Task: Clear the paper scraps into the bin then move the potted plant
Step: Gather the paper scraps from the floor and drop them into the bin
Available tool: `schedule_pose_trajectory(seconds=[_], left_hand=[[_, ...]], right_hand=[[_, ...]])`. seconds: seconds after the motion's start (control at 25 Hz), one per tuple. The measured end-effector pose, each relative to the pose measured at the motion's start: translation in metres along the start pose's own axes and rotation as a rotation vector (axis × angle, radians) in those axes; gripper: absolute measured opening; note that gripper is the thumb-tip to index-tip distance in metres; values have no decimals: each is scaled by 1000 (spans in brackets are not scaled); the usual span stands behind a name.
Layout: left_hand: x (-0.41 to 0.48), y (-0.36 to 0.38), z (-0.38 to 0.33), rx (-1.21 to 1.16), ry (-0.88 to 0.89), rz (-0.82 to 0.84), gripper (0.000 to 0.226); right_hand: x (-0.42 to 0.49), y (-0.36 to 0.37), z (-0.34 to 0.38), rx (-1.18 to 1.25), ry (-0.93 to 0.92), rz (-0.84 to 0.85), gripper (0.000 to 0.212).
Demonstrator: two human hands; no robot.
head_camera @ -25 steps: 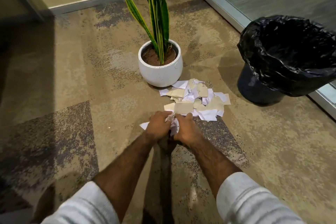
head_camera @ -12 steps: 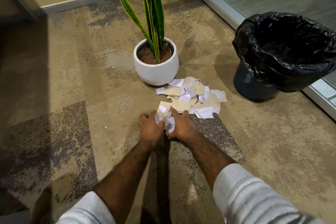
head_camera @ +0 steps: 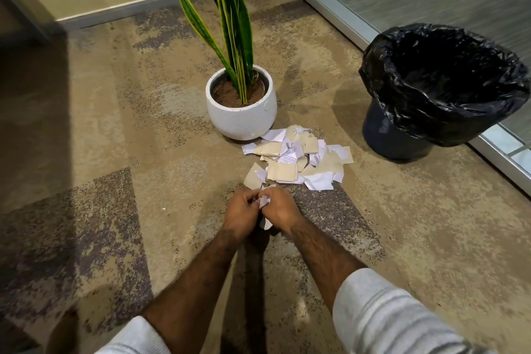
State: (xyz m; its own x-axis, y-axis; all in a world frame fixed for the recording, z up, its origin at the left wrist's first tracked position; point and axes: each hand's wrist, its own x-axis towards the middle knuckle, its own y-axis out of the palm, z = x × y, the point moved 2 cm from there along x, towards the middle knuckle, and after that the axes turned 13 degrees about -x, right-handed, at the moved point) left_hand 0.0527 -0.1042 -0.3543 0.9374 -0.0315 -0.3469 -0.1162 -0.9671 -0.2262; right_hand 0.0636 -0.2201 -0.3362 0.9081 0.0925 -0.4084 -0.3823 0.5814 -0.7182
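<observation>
A pile of white and tan paper scraps (head_camera: pixel 298 158) lies on the carpet just in front of a white round pot (head_camera: pixel 241 118) holding a tall snake plant (head_camera: pixel 230 23). My left hand (head_camera: pixel 240 214) and my right hand (head_camera: pixel 280 211) are pressed together just short of the pile, both closed around a small bunch of crumpled white scraps (head_camera: pixel 263 202). A bin lined with a black bag (head_camera: pixel 439 86) stands open to the right of the pile, an arm's length from my hands.
A patterned beige and grey carpet (head_camera: pixel 115 181) covers the floor. A glass wall with a metal frame (head_camera: pixel 344 17) runs behind the bin. A yellow wall with a grey skirting (head_camera: pixel 115 11) closes the back. Deep shadow lies along the left.
My hands gathered the nearest scraps off the carpet, bunched them tighter between the palms, and drew slightly back from the pile. One tan scrap now lies loose at the pile's near edge.
</observation>
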Motion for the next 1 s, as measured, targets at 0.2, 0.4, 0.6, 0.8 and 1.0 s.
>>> schedule_pose_trajectory(seconds=[0.2, 0.4, 0.6, 0.8, 1.0], left_hand=[[-20, 1, -15, -236, -16, -173, 22], [-15, 0, -89, -317, 142, -198, 21], [6, 26, -193, -293, 351, -44, 22], [40, 113, -286, -191, 524, 95, 22], [85, 195, -335, 123, 510, 307, 33]], right_hand=[[-1, -23, 16, 4, -30, 55, 17], [0, -98, 47, -70, -95, -68, 11], [-18, -216, 49, -49, -116, -327, 17], [-40, -316, -4, -75, -23, -618, 9], [-33, -376, -70, -58, 171, -652, 28]])
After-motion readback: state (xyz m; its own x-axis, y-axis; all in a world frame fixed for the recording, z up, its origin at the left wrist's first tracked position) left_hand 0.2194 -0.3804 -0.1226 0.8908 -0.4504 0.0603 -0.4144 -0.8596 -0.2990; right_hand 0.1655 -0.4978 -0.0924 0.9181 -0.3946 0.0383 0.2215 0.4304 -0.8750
